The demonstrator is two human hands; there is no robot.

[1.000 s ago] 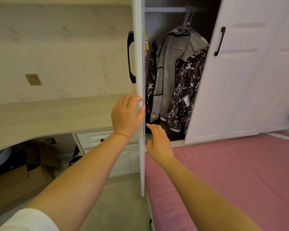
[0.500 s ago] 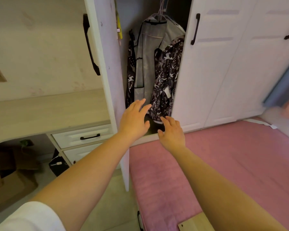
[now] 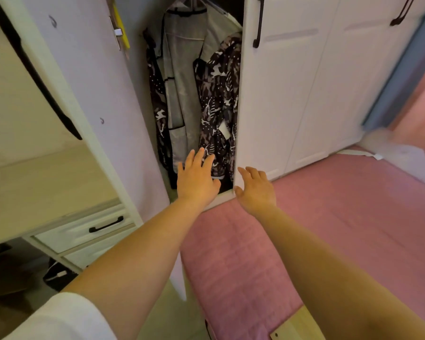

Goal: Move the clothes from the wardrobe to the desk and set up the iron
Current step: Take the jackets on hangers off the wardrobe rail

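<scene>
The white wardrobe's left door (image 3: 88,99) stands swung open. Inside hang a grey jacket (image 3: 182,77) and a dark jacket with a white pattern (image 3: 219,101), both on hangers. My left hand (image 3: 196,180) reaches into the opening with fingers straight, just below the patterned jacket's hem. My right hand (image 3: 255,190) is spread beside the lower edge of the shut right door (image 3: 275,94), holding nothing. The pale wooden desk (image 3: 35,182) lies to the left of the open door. No iron is in view.
A pink bed (image 3: 329,229) fills the lower right, up against the wardrobe. White drawers (image 3: 88,229) with black handles sit under the desk. A dark bag (image 3: 57,276) and cardboard boxes lie on the floor beneath. A wooden piece (image 3: 295,325) sits at the bed's near edge.
The wardrobe door has swung wide open to the left. My left hand has left the door's edge and reached into the wardrobe. My view has shifted right and closer.
</scene>
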